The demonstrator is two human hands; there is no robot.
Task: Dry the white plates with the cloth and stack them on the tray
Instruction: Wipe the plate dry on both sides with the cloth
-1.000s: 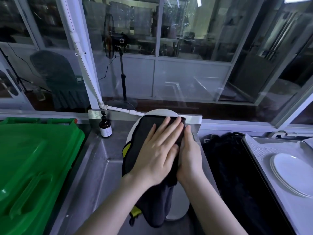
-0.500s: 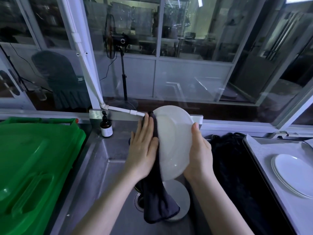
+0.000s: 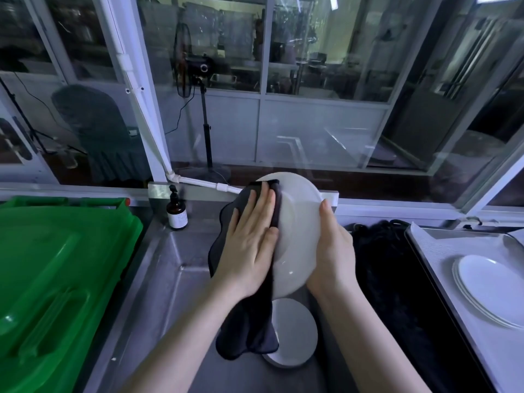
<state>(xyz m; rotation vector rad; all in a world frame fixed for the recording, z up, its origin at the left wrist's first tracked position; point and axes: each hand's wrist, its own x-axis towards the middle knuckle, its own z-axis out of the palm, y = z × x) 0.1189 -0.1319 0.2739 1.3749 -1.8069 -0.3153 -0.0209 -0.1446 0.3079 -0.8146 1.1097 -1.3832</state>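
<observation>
A green bin lid [image 3: 56, 279] fills the nine o'clock side of the view, its edge just beside the steel sink [image 3: 175, 279]. A small brown bottle [image 3: 176, 212] with a pump top stands upright on the tabletop [image 3: 198, 219] at the sink's eleven o'clock corner. At the sink's three o'clock lies a black bundle [image 3: 397, 279]; what it is I cannot tell. Further toward three o'clock sits a metal tray [image 3: 436, 251] lined with a white sheet.

The tabletop is dull steel and runs along a window [image 3: 320, 131]. Through the glass a dim room shows a fan [image 3: 198, 66] on a stand at twelve o'clock, a white pipe [image 3: 133, 80] slanting down to the sill, and a covered chair [image 3: 102, 131] at ten o'clock.

On the tray rests a stack of plates [image 3: 493, 287], white and lying flat. In the sink, at six o'clock, a second plate [image 3: 295, 333] lies partly covered by the hanging end of the dark cloth [image 3: 246, 330].

Above the sink a white plate [image 3: 297, 231] is held tilted on edge. The left hand [image 3: 249, 245] lies flat with straight fingers, pressing the cloth against the plate's left part. The right hand [image 3: 334, 251] clamps the rim at the plate's three o'clock, thumb along the edge.
</observation>
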